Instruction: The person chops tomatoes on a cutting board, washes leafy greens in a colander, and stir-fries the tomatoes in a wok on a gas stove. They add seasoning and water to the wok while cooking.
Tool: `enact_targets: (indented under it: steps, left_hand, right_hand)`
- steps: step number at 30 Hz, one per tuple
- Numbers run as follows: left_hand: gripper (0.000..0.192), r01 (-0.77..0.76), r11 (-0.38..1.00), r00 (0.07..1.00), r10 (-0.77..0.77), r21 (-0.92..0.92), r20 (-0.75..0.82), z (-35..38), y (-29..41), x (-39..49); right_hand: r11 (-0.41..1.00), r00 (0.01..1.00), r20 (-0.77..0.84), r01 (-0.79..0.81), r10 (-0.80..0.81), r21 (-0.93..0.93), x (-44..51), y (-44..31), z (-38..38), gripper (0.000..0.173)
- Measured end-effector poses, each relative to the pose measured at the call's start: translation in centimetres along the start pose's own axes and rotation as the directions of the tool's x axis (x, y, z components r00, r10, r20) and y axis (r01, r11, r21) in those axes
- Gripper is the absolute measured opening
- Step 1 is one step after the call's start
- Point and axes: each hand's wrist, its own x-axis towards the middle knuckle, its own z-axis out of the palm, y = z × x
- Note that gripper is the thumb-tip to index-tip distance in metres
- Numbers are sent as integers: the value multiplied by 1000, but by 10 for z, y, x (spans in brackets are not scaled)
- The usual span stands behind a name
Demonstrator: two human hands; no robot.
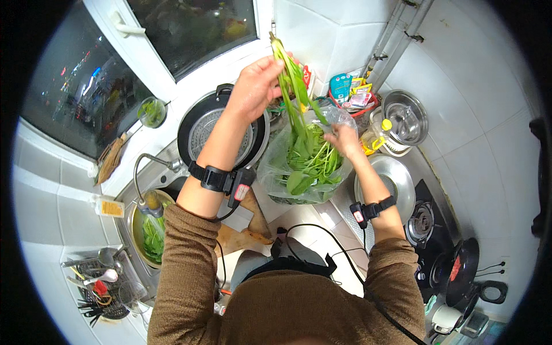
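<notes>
My left hand (258, 84) is raised above the counter and grips a bunch of long-stemmed leafy greens (293, 86) near the stem ends. The leaves hang down into a clear plastic bag (271, 168), which holds more of the same greens (321, 166). At the bag's right side, my right hand (343, 140) reaches over the rim with its fingers beside the greens. Blur and overlap hide whether those fingers pinch anything. Each of my forearms wears a black strap with a small cabled device.
A dark pan with a steamer plate (222, 133) stands left of the bag. An oil bottle (374, 137), steel bowls (405, 116) and a metal lid (384, 189) are on the right, near the gas burner (420, 223). Greens fill a basin (137, 241) under the faucet (144, 164).
</notes>
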Motion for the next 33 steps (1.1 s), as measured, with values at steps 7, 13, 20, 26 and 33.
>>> enact_targets:
  steps: [7, 13, 20, 26, 33]
  left_hand:
    - [24, 208, 962, 975, -219, 178, 41, 19, -74, -7]
    - [21, 179, 823, 962, -261, 539, 80, 1, -118, 0]
    - [16, 13, 586, 935, -294, 810, 198, -24, -177, -21]
    - [22, 37, 749, 999, -42, 662, -8, 5, -148, -4]
    - [24, -14, 845, 981, -93, 535, 172, 50, -90, 25]
  right_hand:
    - [856, 933, -260, 339, -251, 390, 14, -88, -90, 31]
    - [777, 999, -33, 35, -19, 629, 19, -71, -94, 18]
    - [566, 986, -57, -41, 155, 823, 5, -50, -124, 12]
    - [695, 999, 15, -41, 44, 718, -5, -45, -140, 18]
    - [672, 999, -18, -5, 27, 741, 4, -56, -128, 24]
